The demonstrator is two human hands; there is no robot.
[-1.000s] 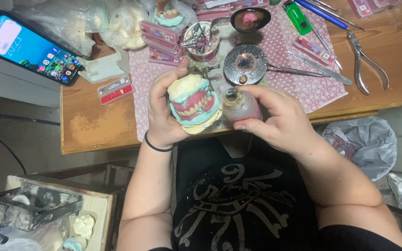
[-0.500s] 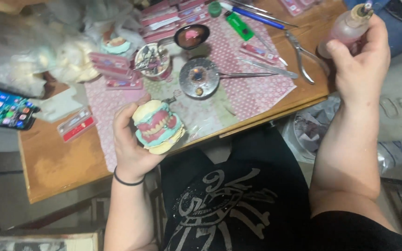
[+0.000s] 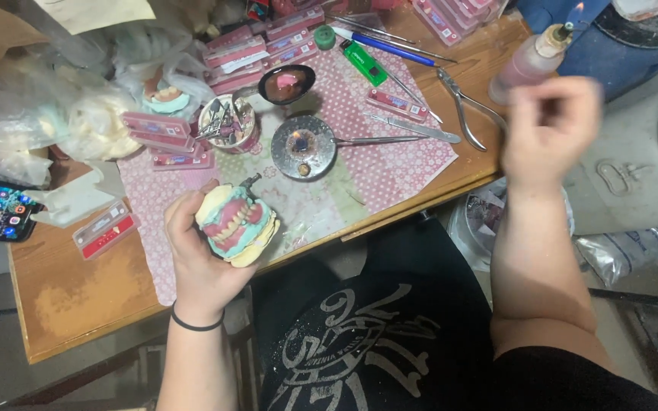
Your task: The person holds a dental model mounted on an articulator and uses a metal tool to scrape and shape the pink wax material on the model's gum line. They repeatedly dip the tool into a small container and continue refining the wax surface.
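While the left hand (image 3: 206, 262) grips the denture model (image 3: 235, 223) over the table edge, the right hand (image 3: 550, 129), blurred, grasp unclear, hangs just beside the lit spirit lamp (image 3: 531, 61); heating wax seems underway, needing steady aim.

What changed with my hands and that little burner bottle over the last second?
The right hand carried the lit burner bottle from beside the denture model out to the table's far right corner and let it go. The left hand still holds the model.
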